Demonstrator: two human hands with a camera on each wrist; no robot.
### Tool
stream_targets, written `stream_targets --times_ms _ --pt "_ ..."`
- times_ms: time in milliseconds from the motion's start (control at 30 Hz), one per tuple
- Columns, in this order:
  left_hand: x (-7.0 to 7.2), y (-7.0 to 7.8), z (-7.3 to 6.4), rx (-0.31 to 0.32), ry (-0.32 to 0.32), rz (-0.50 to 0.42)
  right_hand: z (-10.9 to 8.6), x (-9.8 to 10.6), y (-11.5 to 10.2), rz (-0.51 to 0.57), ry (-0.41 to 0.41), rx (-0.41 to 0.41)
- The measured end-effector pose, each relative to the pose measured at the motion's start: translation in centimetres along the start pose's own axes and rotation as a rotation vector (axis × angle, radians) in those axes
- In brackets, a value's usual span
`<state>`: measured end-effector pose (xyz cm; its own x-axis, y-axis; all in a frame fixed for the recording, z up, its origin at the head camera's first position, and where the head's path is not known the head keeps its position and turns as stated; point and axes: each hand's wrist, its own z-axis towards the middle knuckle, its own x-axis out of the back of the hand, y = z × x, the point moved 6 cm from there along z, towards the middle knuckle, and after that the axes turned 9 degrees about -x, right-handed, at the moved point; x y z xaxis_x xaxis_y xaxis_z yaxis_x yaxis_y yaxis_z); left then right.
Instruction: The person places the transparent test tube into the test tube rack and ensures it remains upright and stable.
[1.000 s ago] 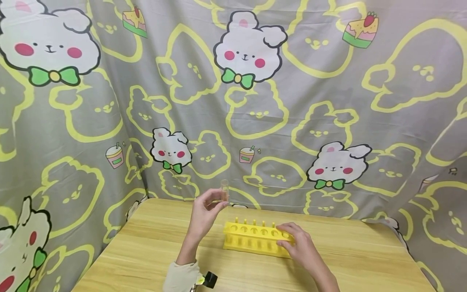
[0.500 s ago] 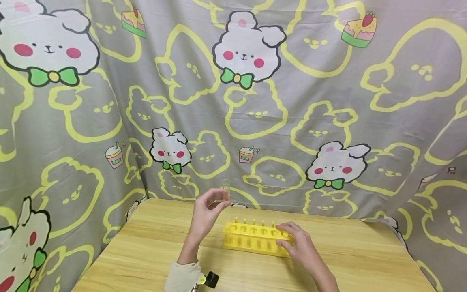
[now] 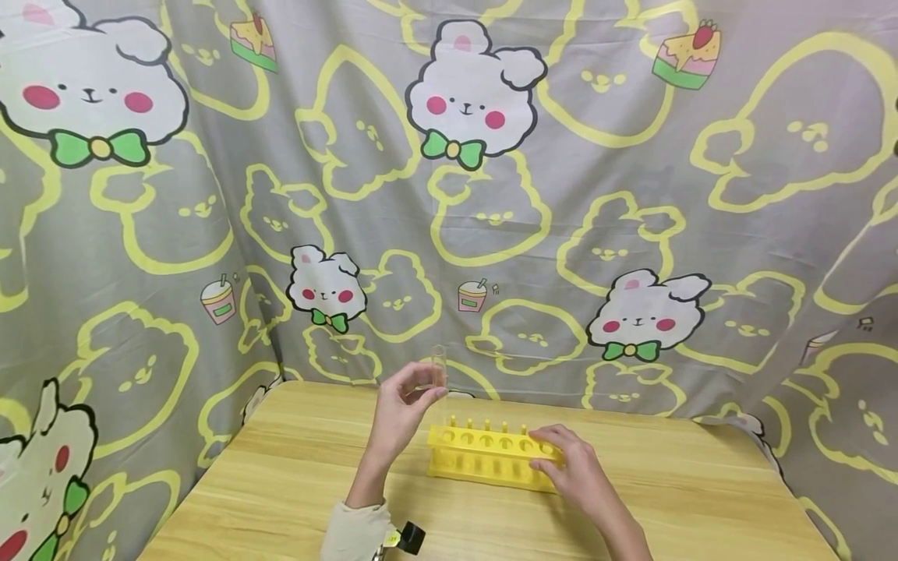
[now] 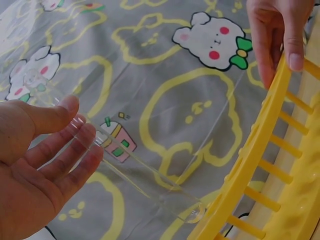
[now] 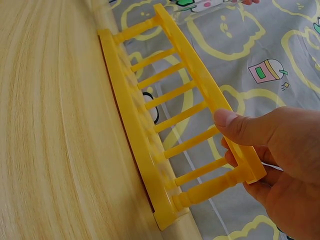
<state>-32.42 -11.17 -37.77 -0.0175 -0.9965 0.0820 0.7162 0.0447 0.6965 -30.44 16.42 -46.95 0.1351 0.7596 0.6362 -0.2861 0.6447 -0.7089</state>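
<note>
A clear test tube (image 3: 439, 360) is pinched between the thumb and fingers of my left hand (image 3: 401, 409), above the back left end of the yellow test tube rack (image 3: 466, 467). In the left wrist view the tube (image 4: 145, 176) slants down, its rounded bottom close by the rack's top bar (image 4: 265, 145). My right hand (image 3: 577, 467) holds the rack's right end. Seen from the right wrist, the thumb lies on the top bar (image 5: 200, 75) and the fingers curl beneath it. The rack stands upright on the table, and its visible holes hold no tubes.
The wooden table (image 3: 281, 483) extends around the rack on all sides. A grey curtain (image 3: 393, 226) with rabbit prints hangs behind it and along both sides. A small black block (image 3: 411, 538) is attached near the left sleeve (image 3: 358, 531).
My left hand has shifted slightly to the right with the test tube, bringing it over the rack's left end. The right hand and the rack stay in place.
</note>
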Motion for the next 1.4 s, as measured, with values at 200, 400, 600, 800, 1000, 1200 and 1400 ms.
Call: stream_targets --times_ms 200,400,600,800,1000,1200,1400 --pt "-0.3 0.0 0.0 0.005 0.006 0.001 0.0 0.0 -0.1 0.005 -0.006 -0.005" --pt "-0.7 0.1 -0.1 -0.006 -0.003 -0.023 0.0 0.0 0.0 0.001 -0.003 -0.004" --pt "-1.1 0.2 -0.1 -0.016 -0.006 -0.040 0.0 0.0 0.1 0.009 -0.002 -0.002" --pt "-1.4 0.1 0.0 -0.018 -0.010 -0.043 0.0 0.0 0.1 0.004 -0.004 -0.006" --pt "-1.7 0.2 0.1 -0.015 -0.011 -0.040 0.0 0.0 0.0 0.018 -0.014 -0.017" --pt "-1.9 0.1 0.1 -0.013 -0.010 -0.052 -0.1 0.1 -0.1 0.017 -0.010 -0.010" --pt "-2.2 0.3 0.2 -0.005 -0.015 -0.061 0.0 0.1 -0.1 0.010 -0.004 -0.013"
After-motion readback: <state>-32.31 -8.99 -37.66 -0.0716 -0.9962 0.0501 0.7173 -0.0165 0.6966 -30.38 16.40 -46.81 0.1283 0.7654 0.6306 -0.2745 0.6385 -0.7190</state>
